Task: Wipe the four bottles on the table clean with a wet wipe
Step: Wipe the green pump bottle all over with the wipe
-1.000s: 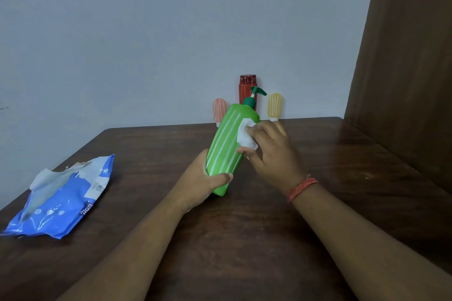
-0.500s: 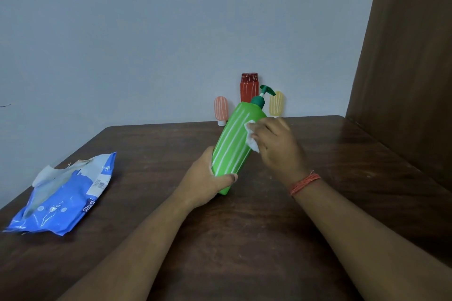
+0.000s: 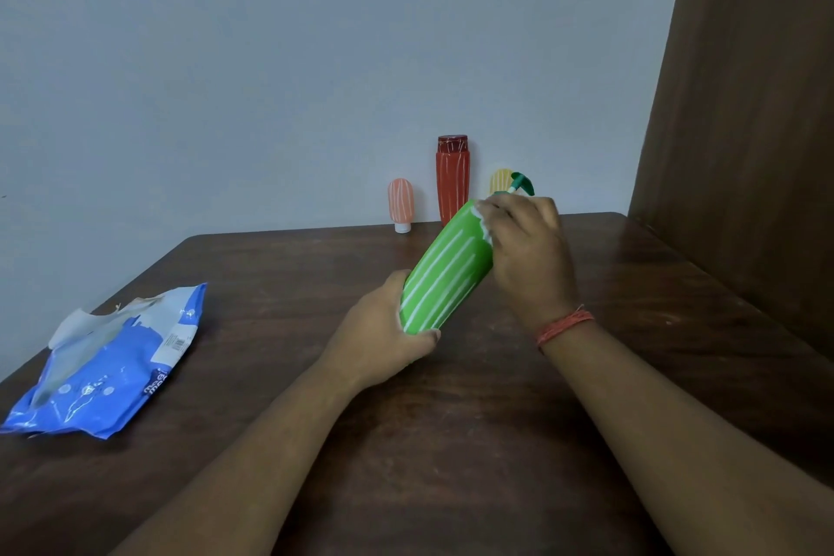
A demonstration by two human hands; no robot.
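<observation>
A green pump bottle with white stripes (image 3: 444, 273) is tilted above the table, its dark green pump head up and to the right. My left hand (image 3: 383, 336) grips its base. My right hand (image 3: 525, 253) presses a white wet wipe (image 3: 483, 226) against the bottle's shoulder; most of the wipe is hidden under my fingers. Against the wall stand a tall red bottle (image 3: 452, 176), a small pink bottle (image 3: 400, 203) and a small yellow bottle (image 3: 500, 181), the last partly hidden behind the pump.
A blue wet-wipe pack (image 3: 113, 363) lies open near the left edge of the dark wooden table (image 3: 451, 442). A brown wooden panel (image 3: 744, 149) rises along the table's right side. A pale wall backs the table.
My right hand has slid the wipe up the green bottle from its upper body to its shoulder near the pump. The bottle has tilted a little more to the right.
</observation>
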